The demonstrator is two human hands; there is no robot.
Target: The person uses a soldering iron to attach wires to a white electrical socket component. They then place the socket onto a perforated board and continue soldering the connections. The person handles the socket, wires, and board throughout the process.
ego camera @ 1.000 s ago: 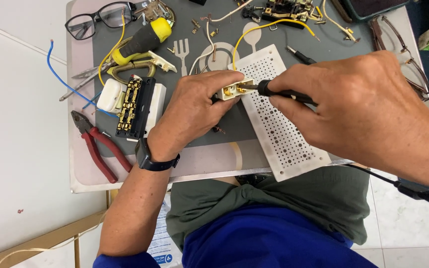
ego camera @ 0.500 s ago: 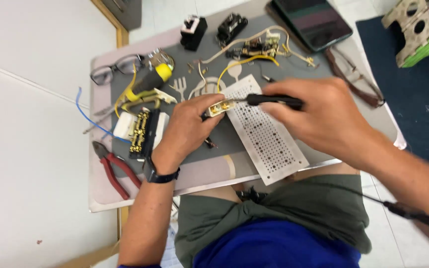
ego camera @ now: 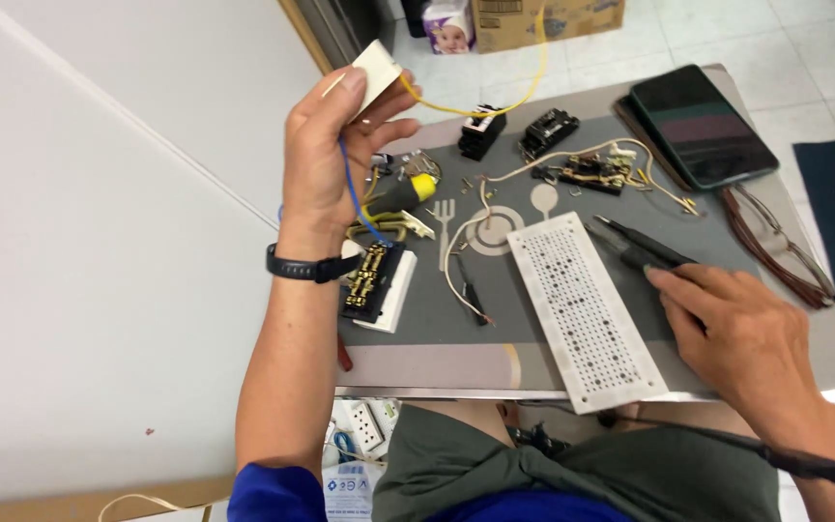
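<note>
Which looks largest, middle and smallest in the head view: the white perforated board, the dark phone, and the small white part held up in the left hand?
1. White perforated board, clearly the largest.
2. Dark phone, farther from the camera, so perhaps closer in true size.
3. Small white part held in the left hand, smallest although nearest the camera.
</note>
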